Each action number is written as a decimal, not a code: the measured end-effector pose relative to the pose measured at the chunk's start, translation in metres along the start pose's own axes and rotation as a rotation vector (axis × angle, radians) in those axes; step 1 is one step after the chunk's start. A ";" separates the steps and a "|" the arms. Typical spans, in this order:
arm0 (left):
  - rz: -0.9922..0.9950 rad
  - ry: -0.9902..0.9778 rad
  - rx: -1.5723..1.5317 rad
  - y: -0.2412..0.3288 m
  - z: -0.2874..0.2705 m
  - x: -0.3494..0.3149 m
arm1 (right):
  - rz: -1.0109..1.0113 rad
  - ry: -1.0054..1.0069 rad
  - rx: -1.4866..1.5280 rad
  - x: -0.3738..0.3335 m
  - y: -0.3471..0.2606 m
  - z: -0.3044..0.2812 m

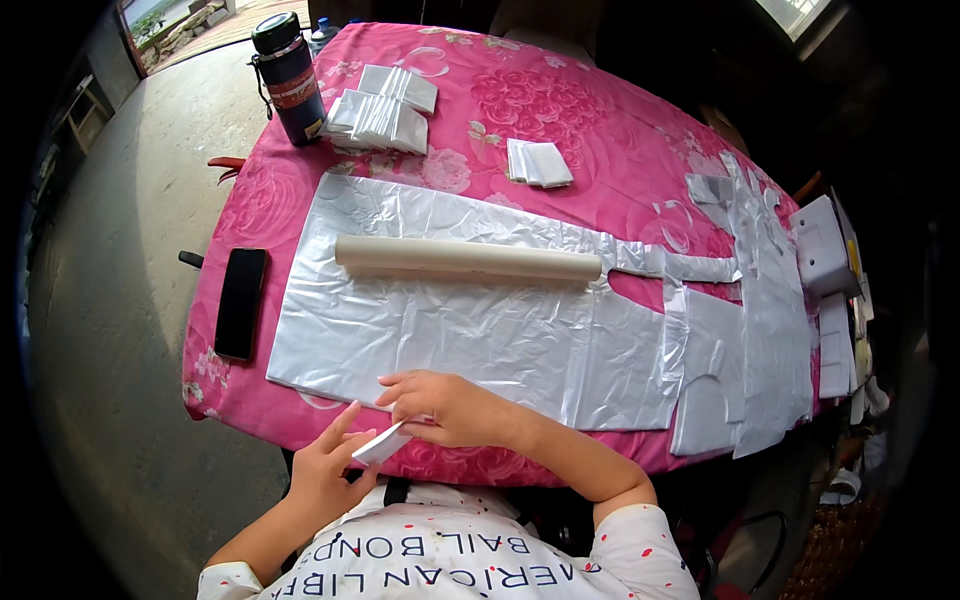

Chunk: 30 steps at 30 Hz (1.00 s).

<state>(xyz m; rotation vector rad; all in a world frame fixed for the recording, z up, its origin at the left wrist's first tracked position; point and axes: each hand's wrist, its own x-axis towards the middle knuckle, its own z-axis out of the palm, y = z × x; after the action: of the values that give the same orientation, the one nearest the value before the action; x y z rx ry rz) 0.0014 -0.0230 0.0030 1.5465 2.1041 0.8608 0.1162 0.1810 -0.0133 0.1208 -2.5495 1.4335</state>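
Near the front edge of the table, a small folded white plastic bag [381, 446] is held between my two hands. My left hand [328, 462] grips its left end with thumb and fingers. Its right end is pinched by my right hand [452, 408], whose fingers rest over the edge of the large sheets. Just beyond lies a flat stack of silvery-white plastic vest bags [450, 340], with cut-out handles pointing right. A long off-white tube [468, 258] lies across the stack, touched by neither hand.
Piles of folded bags [378, 118] and a smaller pile [540, 164] sit at the back of the pink floral tablecloth [450, 462]. A dark thermos [290, 85] stands back left, a black phone [241, 304] lies left. More loose bags [770, 330] and white boxes [825, 250] are right.
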 end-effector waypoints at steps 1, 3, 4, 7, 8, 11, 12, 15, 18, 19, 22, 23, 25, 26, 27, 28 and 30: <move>0.055 0.108 0.024 0.003 -0.003 0.008 | 0.048 0.067 0.115 0.003 0.011 -0.028; 0.081 0.116 0.048 -0.004 -0.003 0.015 | 0.201 0.435 0.104 0.008 0.051 -0.081; 0.074 0.115 0.046 -0.006 0.001 0.018 | 0.341 0.606 0.408 0.007 0.087 -0.106; 0.061 0.011 0.025 -0.006 0.007 0.021 | 0.254 1.039 0.340 0.023 0.145 -0.190; 0.074 -0.022 0.001 -0.003 0.010 0.025 | 0.323 1.137 0.283 0.022 0.167 -0.213; 0.084 -0.063 -0.037 -0.001 0.014 0.028 | 0.740 1.111 -0.198 0.019 0.204 -0.247; 0.086 -0.060 -0.026 -0.003 0.013 0.028 | 0.907 1.028 -0.413 0.021 0.206 -0.248; 0.100 -0.049 0.019 -0.007 0.012 0.032 | 0.930 1.138 -1.021 0.018 0.205 -0.234; 0.103 -0.042 0.034 -0.010 0.012 0.036 | 0.563 0.866 -0.418 0.003 0.152 -0.211; 0.107 -0.043 0.033 -0.010 0.012 0.038 | 0.490 0.649 -0.410 -0.009 0.131 -0.194; 0.164 -0.077 0.015 -0.011 0.019 0.048 | 0.397 0.338 -0.616 -0.058 0.081 -0.144; 0.196 -0.087 0.007 -0.007 0.022 0.055 | 0.449 0.354 -0.682 -0.074 0.071 -0.132; 0.266 -0.132 -0.006 0.000 0.035 0.070 | 0.554 0.380 -0.819 -0.103 0.052 -0.112; 0.286 -0.155 -0.014 0.003 0.045 0.077 | 0.619 0.388 -0.745 -0.113 0.039 -0.096; 0.308 -0.178 -0.024 0.007 0.056 0.085 | 0.683 0.396 -0.673 -0.120 0.025 -0.079; 0.313 -0.183 0.013 0.015 0.066 0.092 | 0.684 0.409 -0.580 -0.125 0.009 -0.060; 0.324 -0.181 0.092 0.036 0.084 0.104 | 0.614 0.420 -0.495 -0.142 -0.008 -0.038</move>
<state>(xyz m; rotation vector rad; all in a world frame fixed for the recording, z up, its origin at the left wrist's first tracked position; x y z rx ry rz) 0.0474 0.1040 -0.0295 1.9715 1.8175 0.7018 0.2619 0.2048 -0.0192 -0.9975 -2.5685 0.7868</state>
